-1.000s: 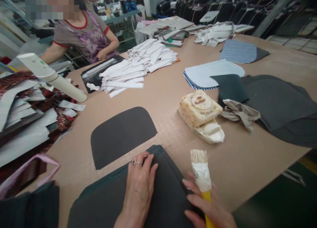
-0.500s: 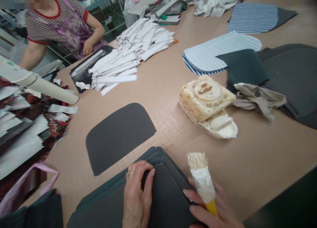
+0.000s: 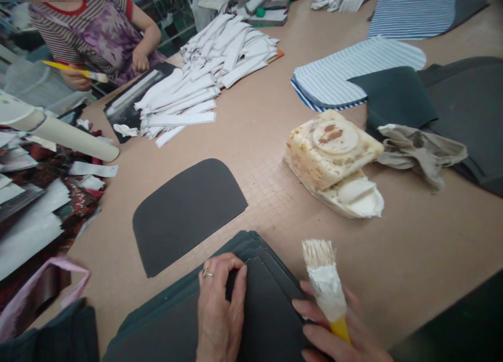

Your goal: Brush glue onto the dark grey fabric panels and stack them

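A stack of dark grey sheets (image 3: 271, 294) with slightly fanned edges lies at the near edge of the table. My left hand (image 3: 222, 304) is on top of it, fingers bent and closed with the thumb at the edge of the uppermost sheet. In my right hand (image 3: 334, 320) is a paintbrush (image 3: 324, 278) with a yellow handle and pale bristles pointing up and away; its fingertips touch the stack's right edge. One dark panel with rounded corners (image 3: 188, 215) lies flat beyond the stack. To the right sits a stained white container (image 3: 326, 152) with white paste in its open front.
Striped pieces (image 3: 353, 79), more dark sheets (image 3: 471, 110) and a crumpled rag (image 3: 424, 147) lie right. White strips (image 3: 204, 84) are heaped at the back. A pale tube (image 3: 78, 136) juts in from the left. A co-worker's hand (image 3: 76, 79) holds a yellow brush.
The co-worker's hand with a yellow brush has come into view at the left. My hands keep almost the same place on the stack; the view has shifted slightly.
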`<state>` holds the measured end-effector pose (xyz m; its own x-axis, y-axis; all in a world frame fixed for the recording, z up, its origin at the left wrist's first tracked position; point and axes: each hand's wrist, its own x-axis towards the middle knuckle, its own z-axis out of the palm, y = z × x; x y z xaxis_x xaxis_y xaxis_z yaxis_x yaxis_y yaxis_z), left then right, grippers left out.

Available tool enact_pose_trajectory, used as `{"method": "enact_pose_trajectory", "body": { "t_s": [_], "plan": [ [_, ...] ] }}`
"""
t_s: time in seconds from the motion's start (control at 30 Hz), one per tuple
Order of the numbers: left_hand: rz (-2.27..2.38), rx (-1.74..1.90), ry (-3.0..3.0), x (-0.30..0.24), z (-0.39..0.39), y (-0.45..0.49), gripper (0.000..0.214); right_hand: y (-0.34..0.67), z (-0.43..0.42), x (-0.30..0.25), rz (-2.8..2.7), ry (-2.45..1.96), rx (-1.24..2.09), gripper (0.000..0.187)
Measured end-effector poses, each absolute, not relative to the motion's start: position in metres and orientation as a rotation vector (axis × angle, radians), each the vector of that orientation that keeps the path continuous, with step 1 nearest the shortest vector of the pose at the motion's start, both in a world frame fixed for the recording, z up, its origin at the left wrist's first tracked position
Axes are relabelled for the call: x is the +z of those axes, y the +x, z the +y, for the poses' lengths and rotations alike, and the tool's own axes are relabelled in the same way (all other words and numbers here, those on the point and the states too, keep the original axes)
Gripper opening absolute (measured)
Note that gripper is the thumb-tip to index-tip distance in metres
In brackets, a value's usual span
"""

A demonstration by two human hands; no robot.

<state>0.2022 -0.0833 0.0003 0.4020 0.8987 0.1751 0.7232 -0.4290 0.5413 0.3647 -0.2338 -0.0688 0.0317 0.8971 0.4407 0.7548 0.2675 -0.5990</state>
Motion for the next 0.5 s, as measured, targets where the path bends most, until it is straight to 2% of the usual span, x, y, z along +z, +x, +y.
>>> {"method": "enact_pose_trajectory", "body": {
  "t_s": [0.07,0.17,0.27,0.4,0.5],
  "plan": [
    [1.420,0.614,2.290,-0.002,-0.084,0.202,0.005,0.367,-0.229,-0.064,-1.844,-1.453,0.096,0.019],
    [1.488,0.613,2.306,0.000,-0.089,0.202,0.033,0.373,-0.227,-0.054,-1.877,-1.481,0.051,0.014],
    [1.557,0.703,2.347,0.014,-0.103,0.192,0.049,0.378,-0.229,-0.042,-1.984,-1.466,0.084,0.023],
    [1.594,0.763,2.344,0.038,-0.137,0.155,0.044,0.360,-0.219,-0.027,-2.071,-1.329,0.146,0.029],
    [1.869,0.822,2.042,0.045,-0.171,0.113,0.039,0.328,-0.204,-0.023,-2.110,-1.208,0.197,0.028]
  ]
}}
